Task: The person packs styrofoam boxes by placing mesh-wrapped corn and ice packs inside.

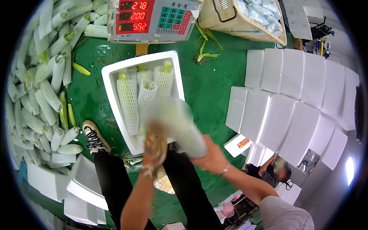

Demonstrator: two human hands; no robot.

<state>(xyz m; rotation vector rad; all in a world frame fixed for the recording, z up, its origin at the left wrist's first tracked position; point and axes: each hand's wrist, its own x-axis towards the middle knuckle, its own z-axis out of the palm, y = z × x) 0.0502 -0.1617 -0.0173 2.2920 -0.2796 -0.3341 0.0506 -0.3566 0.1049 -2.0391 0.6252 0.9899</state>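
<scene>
At five o'clock, our right hand (pixel 209 156) grips a netted vegetable (pixel 190 141) by one end: could slip. Left hand (pixel 154 150) blurred, grip unclear.

The open box (pixel 177 73) looks like white foam, matt and smooth along its rim. Inside it, the net sleeves (pixel 127 99) look like plastic foam, matt, with a rough meshed surface. Around the open box, the green floor (pixel 214 80) is smooth and glossy. Just beyond the box, the scale (pixel 147 37) has a smooth plastic-looking panel; beyond it to the right, a scuffed plastic crate (pixel 245 32) holds shiny, crinkled plastic film (pixel 262 11). Right of the box, the stacked boxes (pixel 274 111) are matt white foam.
</scene>
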